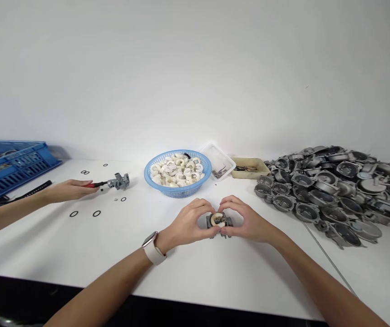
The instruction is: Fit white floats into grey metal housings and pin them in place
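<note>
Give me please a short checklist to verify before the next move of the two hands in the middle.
1. Both hands on the part: ok; left hand and right hand hold the metal part from opposite sides.
2. Cream piece on top of it: ok.
3. Cream piece fully seated: cannot tell; fingers and small size hide it.
4. Co-worker's hand out of the way: ok; it is well to the left, with a red-handled tool.
5. Black rings gathered: not ok; they lie scattered on the table.
</note>
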Motion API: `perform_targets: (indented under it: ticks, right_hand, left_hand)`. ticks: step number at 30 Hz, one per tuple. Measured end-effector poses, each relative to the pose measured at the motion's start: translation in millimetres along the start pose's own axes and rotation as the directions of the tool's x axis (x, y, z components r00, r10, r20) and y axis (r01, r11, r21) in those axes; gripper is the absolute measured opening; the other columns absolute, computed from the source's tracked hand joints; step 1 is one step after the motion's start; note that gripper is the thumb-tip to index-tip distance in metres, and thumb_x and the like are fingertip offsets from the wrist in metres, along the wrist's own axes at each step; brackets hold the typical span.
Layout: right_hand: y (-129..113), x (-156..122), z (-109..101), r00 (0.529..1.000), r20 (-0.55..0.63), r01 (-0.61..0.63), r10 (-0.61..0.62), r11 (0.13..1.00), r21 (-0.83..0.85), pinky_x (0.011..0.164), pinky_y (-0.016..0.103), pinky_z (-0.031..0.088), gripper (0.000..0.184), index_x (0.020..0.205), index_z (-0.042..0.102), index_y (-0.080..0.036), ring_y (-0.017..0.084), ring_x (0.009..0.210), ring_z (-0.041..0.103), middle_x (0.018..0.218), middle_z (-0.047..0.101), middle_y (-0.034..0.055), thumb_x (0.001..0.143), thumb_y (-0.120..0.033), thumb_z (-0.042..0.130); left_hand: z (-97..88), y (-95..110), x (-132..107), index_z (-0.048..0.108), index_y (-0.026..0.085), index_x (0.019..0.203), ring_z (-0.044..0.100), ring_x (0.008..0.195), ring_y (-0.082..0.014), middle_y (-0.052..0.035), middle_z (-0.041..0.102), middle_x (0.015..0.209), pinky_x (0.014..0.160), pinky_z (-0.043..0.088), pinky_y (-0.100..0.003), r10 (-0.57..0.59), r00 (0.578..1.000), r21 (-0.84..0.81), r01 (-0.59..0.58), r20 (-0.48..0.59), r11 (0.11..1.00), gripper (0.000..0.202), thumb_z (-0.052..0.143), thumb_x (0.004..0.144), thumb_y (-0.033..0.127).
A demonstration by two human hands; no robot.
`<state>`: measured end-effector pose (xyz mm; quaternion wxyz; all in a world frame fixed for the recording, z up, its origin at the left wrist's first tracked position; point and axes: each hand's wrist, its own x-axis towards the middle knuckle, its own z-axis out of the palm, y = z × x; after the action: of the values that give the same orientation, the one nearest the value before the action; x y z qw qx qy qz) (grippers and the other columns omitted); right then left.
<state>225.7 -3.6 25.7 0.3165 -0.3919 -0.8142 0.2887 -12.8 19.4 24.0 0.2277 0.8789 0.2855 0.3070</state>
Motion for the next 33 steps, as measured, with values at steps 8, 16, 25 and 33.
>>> perform_targets:
  ticks: [8, 16, 25, 33]
  right_hand:
    - [17.3, 3.2, -16.2, 0.985, -0.156, -0.065, 0.071, 0.997, 0.038, 0.103, 0.043, 0.047, 0.034, 0.119, 0.062, -0.027, 0.026, 0.117, 0.056, 0.124, 0.059, 0.0068, 0.096, -0.052, 0.059]
    - [32.9, 20.1, -10.9, 0.965, -0.235, -0.165, 0.115, 0.965, -0.202, 0.086, 0.037, 0.052, 0.033, 0.107, 0.066, -0.026, 0.024, 0.102, 0.062, 0.114, 0.064, 0.0053, 0.095, -0.055, 0.058]
    - [46.5, 122.7, -45.4, 0.977, -0.072, -0.178, 0.199, 0.592, -0.786, 0.087, 0.032, 0.047, 0.026, 0.111, 0.070, -0.022, 0.024, 0.110, 0.060, 0.116, 0.067, 0.0078, 0.098, -0.027, 0.048]
    - [68.2, 185.5, -29.0, 0.922, 0.055, -0.138, 0.383, 0.459, -0.878, 0.092, 0.039, 0.051, 0.019, 0.097, 0.069, -0.014, 0.023, 0.102, 0.063, 0.101, 0.068, 0.0079, 0.095, -0.033, 0.065]
  left_hand:
    - [-0.3, 2.5, -7.6, 0.060, 0.023, 0.097, 0.061, 0.089, -0.0189, 0.0001, 0.066, 0.097, 0.083, 0.047, -0.032, -0.078, 0.997, -0.048, 0.076, -0.031, 0.996, 0.031, 0.075, 0.081, 0.044]
    - [-2.4, 1.3, -12.3, 0.061, 0.023, 0.096, 0.061, 0.090, -0.0203, -0.0011, 0.066, 0.097, 0.080, 0.047, -0.032, -0.098, 0.995, -0.035, 0.097, -0.028, 0.995, 0.030, 0.074, 0.081, 0.046]
    - [-1.8, -2.2, -12.2, 0.061, 0.023, 0.095, 0.062, 0.088, -0.0214, -0.0022, 0.067, 0.094, 0.079, 0.047, -0.034, -0.092, 0.995, -0.034, 0.090, -0.042, 0.995, 0.028, 0.072, 0.081, 0.045]
    - [-0.4, -6.3, -13.1, 0.060, 0.024, 0.095, 0.061, 0.085, -0.0212, -0.0018, 0.066, 0.092, 0.077, 0.048, -0.034, -0.091, 0.995, -0.027, 0.090, -0.039, 0.996, 0.031, 0.074, 0.078, 0.045]
